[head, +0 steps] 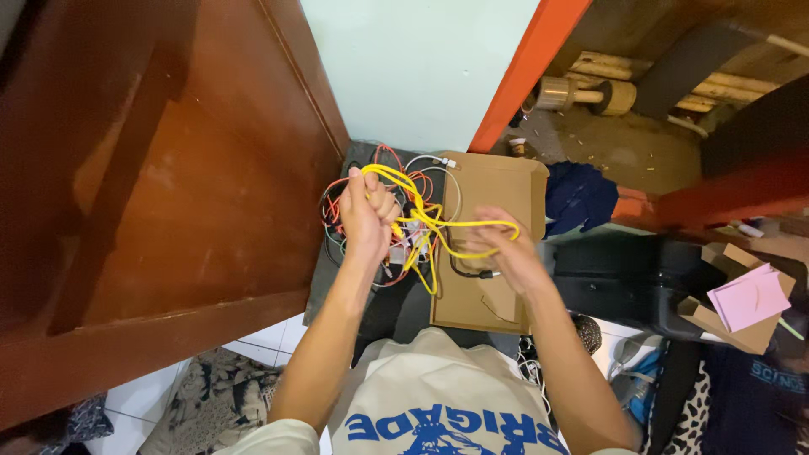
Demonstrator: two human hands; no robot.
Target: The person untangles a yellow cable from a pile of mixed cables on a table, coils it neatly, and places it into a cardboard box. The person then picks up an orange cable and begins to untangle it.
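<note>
The yellow cable [438,223] is running in loose loops between both hands, up over a tangle of red, white and dark wires [396,202] that is lying on the floor in the corner by the wooden door [168,185]. The left hand [368,211] is closing its grip tight around one bunch of the yellow strand, fingers curled in, lifting it clear of the pile. The right hand [501,248] is holding the far loop with fingers only partly curled, the cable passing across them; it is blurred, so how firmly it is pinching is hard to say. By the look of it, this is the pulling-apart stage: the yellow line is being drawn out of the knot, yet part of it is dipping back down into the other wires, so it is not free. A next pull would likely need the hands spreading slowly while watching where the yellow catches on the red. Just under the right hand a flat cardboard piece [497,194] is lying on the floor with a black cable [468,271] on it, and a dark case [632,278] is sitting beside that.
</note>
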